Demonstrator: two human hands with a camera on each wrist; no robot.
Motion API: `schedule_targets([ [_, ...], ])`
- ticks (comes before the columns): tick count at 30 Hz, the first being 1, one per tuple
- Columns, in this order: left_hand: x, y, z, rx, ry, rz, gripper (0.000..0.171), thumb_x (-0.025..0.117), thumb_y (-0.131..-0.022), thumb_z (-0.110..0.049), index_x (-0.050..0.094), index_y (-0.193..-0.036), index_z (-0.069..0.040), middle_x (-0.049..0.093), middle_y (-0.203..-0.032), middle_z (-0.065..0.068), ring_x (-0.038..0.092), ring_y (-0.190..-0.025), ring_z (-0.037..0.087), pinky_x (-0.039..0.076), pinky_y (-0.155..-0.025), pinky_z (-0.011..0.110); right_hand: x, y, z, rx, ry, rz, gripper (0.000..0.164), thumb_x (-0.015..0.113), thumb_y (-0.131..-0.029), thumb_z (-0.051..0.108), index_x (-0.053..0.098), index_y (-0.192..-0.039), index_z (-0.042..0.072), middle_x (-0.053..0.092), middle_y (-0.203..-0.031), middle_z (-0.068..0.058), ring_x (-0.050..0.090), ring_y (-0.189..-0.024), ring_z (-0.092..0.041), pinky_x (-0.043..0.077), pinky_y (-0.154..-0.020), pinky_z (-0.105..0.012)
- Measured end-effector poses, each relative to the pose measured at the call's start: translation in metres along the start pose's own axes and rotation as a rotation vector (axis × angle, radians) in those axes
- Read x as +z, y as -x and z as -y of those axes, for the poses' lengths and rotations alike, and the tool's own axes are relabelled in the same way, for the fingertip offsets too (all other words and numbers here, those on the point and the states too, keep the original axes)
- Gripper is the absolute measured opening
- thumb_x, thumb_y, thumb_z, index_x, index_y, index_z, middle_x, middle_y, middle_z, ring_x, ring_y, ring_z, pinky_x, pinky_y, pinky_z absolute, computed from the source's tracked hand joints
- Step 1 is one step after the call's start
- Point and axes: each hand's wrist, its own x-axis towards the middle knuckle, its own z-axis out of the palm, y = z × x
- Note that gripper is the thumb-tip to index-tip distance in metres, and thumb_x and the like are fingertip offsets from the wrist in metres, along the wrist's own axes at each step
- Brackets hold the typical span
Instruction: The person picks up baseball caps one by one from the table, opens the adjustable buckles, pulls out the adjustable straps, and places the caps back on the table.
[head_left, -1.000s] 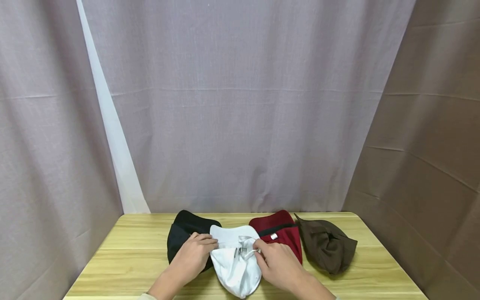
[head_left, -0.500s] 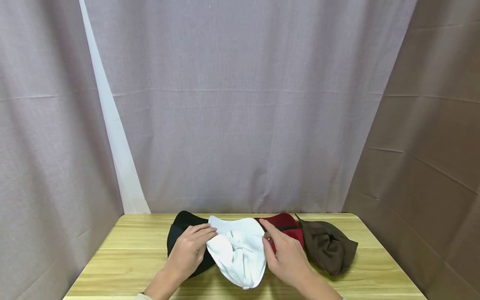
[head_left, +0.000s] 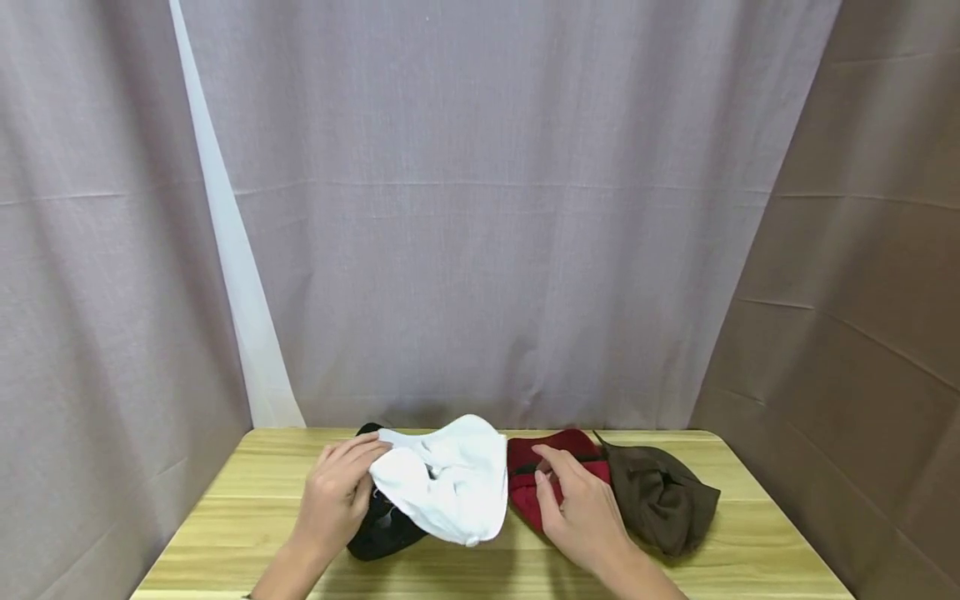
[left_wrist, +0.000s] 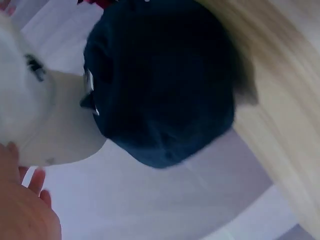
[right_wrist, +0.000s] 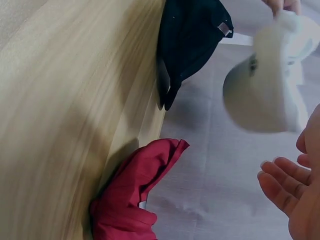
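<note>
A grey curtain [head_left: 480, 217] hangs behind the wooden surface [head_left: 225, 533]. The white cap [head_left: 457, 487] overlaps the black cap [head_left: 386, 533] in the head view; the right wrist view shows it raised, apart. The brown cap [head_left: 663, 492], beside the red cap [head_left: 527, 502], shows only overhead. The left hand [head_left: 333, 492] grips white brim; the right hand's [head_left: 587, 512] grip is loose, fingers unclenched.

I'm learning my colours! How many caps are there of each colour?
White cap: 1
Black cap: 1
Red cap: 1
Brown cap: 1
Total: 4
</note>
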Motion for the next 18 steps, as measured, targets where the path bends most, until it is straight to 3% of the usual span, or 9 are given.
schedule_targets([
  [3, -0.015, 0.001, 0.012, -0.03, 0.039, -0.099, 0.02, 0.06, -0.101, -0.002, 0.079, -0.107, 0.0, 0.081, -0.105, 0.017, 0.074, -0.105, 0.026, 0.047, -0.099, 0.027, 0.002, 0.001, 0.0, 0.016, -0.007, 0.026, 0.038, 0.077, -0.09, 0.005, 0.072, -0.126, 0.015, 0.071, -0.094, 0.011, 0.052, -0.067, 0.01, 0.042, -0.057, -0.011],
  [6, -0.032, 0.002, 0.023, -0.117, 0.07, -0.16, 0.021, 0.058, -0.107, -0.006, 0.074, -0.11, 0.006, 0.077, -0.107, 0.02, 0.068, -0.115, 0.005, 0.042, -0.107, 0.014, 0.002, 0.002, 0.0, 0.028, -0.012, 0.049, 0.037, 0.077, -0.092, 0.007, 0.072, -0.127, 0.016, 0.07, -0.094, 0.011, 0.044, -0.06, 0.013, 0.039, -0.055, -0.01],
  [9, -0.05, 0.001, 0.034, -0.257, 0.07, -0.21, 0.017, 0.055, -0.101, 0.009, 0.067, -0.113, 0.013, 0.072, -0.11, -0.001, 0.056, -0.12, -0.013, 0.039, -0.105, 0.005, 0.001, 0.003, 0.0, 0.042, -0.014, 0.064, 0.036, 0.077, -0.092, 0.007, 0.072, -0.126, 0.016, 0.069, -0.094, 0.011, 0.041, -0.058, 0.014, 0.038, -0.054, -0.011],
  [11, -0.061, 0.001, 0.04, -0.363, 0.066, -0.239, 0.02, 0.052, -0.097, 0.017, 0.061, -0.115, 0.016, 0.064, -0.113, -0.018, 0.054, -0.117, -0.017, 0.038, -0.101, 0.003, 0.0, 0.005, 0.0, 0.054, -0.01, 0.074, 0.035, 0.077, -0.092, 0.007, 0.072, -0.126, 0.016, 0.069, -0.094, 0.012, 0.04, -0.057, 0.014, 0.038, -0.054, -0.012],
  [13, -0.07, 0.002, 0.047, -0.474, 0.075, -0.256, 0.019, 0.05, -0.101, 0.014, 0.055, -0.118, 0.017, 0.055, -0.116, -0.031, 0.052, -0.11, -0.016, 0.037, -0.095, 0.003, 0.0, 0.006, 0.0, 0.063, -0.008, 0.079, 0.035, 0.077, -0.092, 0.008, 0.072, -0.125, 0.016, 0.069, -0.094, 0.012, 0.038, -0.056, 0.014, 0.038, -0.054, -0.014],
  [18, -0.084, 0.008, 0.066, -0.761, 0.125, -0.262, 0.027, 0.041, -0.113, -0.006, 0.045, -0.131, 0.013, 0.05, -0.114, -0.029, 0.049, -0.108, -0.007, 0.035, -0.092, 0.005, -0.001, 0.007, -0.001, 0.063, -0.001, 0.076, 0.035, 0.077, -0.092, 0.008, 0.072, -0.126, 0.017, 0.07, -0.095, 0.011, 0.037, -0.056, 0.013, 0.038, -0.055, -0.015],
])
